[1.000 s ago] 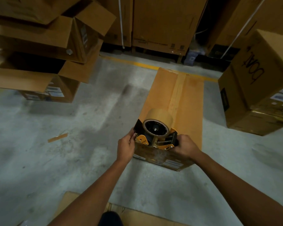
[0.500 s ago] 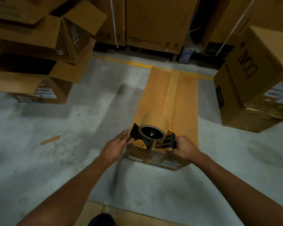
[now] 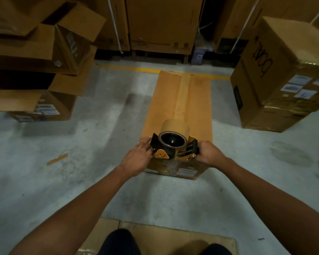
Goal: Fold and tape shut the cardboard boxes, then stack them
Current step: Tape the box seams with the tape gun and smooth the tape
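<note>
A long closed cardboard box (image 3: 197, 100) lies on the concrete floor ahead of me, with a strip of brown tape running along its centre seam. A yellow and black tape dispenser (image 3: 173, 144) with a brown roll sits at the box's near end. My right hand (image 3: 209, 153) grips the dispenser's handle on the right. My left hand (image 3: 138, 157) rests flat on the near left corner of the box top, fingers spread, touching the dispenser's black side plate.
Open boxes with raised flaps (image 3: 35, 74) are stacked at the left. A taped box with black writing (image 3: 284, 74) stands at the right. Tall cartons (image 3: 162, 23) line the back behind a yellow floor line. Flat cardboard (image 3: 155, 234) lies under my knees. A tape scrap (image 3: 57, 160) lies on the floor.
My left hand has let go of the dispenser's left side and spread flat on the box corner. The right hand keeps its grip on the handle.
</note>
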A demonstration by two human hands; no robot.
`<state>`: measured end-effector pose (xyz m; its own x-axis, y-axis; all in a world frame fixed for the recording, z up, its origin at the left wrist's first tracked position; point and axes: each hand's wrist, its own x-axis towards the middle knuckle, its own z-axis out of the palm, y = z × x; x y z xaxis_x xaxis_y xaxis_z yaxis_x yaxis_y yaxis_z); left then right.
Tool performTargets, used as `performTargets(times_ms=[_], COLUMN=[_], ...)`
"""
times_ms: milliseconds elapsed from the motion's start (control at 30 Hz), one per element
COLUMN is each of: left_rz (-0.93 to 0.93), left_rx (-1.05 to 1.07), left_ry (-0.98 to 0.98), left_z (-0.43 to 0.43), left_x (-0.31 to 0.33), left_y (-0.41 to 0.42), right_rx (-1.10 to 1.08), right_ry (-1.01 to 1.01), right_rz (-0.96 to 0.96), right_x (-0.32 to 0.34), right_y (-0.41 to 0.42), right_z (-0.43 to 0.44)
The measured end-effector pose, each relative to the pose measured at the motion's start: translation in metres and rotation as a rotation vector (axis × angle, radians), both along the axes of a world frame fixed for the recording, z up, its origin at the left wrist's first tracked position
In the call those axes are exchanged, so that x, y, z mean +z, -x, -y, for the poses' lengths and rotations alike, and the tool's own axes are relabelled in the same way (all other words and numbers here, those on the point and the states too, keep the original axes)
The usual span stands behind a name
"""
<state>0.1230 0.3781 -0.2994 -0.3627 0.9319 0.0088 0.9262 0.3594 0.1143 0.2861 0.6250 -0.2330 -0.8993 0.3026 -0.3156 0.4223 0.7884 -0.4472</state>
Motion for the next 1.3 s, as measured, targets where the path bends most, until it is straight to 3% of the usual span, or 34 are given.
performTargets(times_ms=[100, 433, 1000, 1300], left_rz=[-0.065, -0.074, -0.132, -0.158], left_rx=[0.012, 0.096, 0.031, 0.104], left_ry=[0.079, 0.035, 0.005, 0.109], left_z=[-0.010, -0.007, -0.003, 0.014], left_x=[-0.007, -0.021, -0.022, -0.008], left_y=[-0.011, -0.010, 0.001, 0.037], right_rx=[-0.009, 0.010, -0.030, -0.113], right_ry=[-0.018, -0.044, -0.105, -0.098], right_rz=[-0.018, 0.013, 0.034, 0.047], right_x=[-0.007, -0.015, 0.005, 0.004], right_y=[0.000, 0.000, -0.031, -0.067], right_z=[0.000, -0.015, -0.021, -0.045])
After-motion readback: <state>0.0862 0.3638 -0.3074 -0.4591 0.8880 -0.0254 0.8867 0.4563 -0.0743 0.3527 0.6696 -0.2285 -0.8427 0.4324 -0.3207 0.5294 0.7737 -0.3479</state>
